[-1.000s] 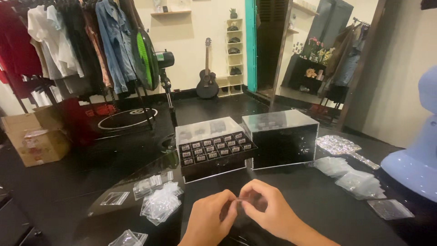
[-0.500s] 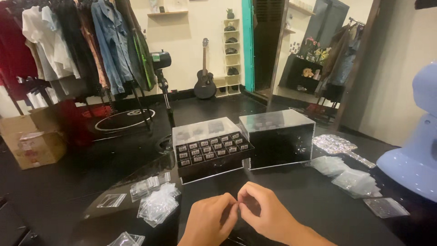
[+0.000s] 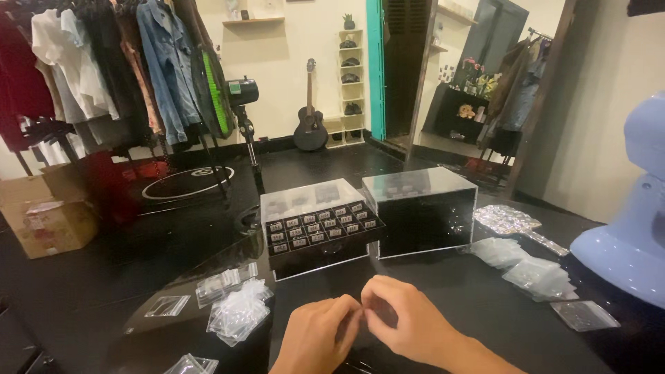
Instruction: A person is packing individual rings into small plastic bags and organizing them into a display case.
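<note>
My left hand [image 3: 320, 338] and my right hand [image 3: 402, 322] meet fingertip to fingertip low in the view, over a glossy black table [image 3: 478, 312]. Both pinch something very small between thumb and fingers; the item itself is hidden by the fingers. Just beyond the hands stands a black display tray [image 3: 315, 232] with rows of small tagged pieces under a clear lid. To its right sits a clear-topped black box [image 3: 422, 211]. A heap of small clear plastic bags [image 3: 239, 312] lies left of my left hand.
More clear bags [image 3: 537, 270] lie at the right, beside a pale blue stand mixer [image 3: 630, 228]. A sparkly packet [image 3: 506, 218] lies behind them. A clothes rack [image 3: 125, 69], a cardboard box [image 3: 48, 221], a fan [image 3: 242, 93] and a guitar [image 3: 309, 118] stand on the floor beyond.
My hands stay pressed together over the table with only small finger movements. The view has shifted slightly; nothing on the table has moved.
</note>
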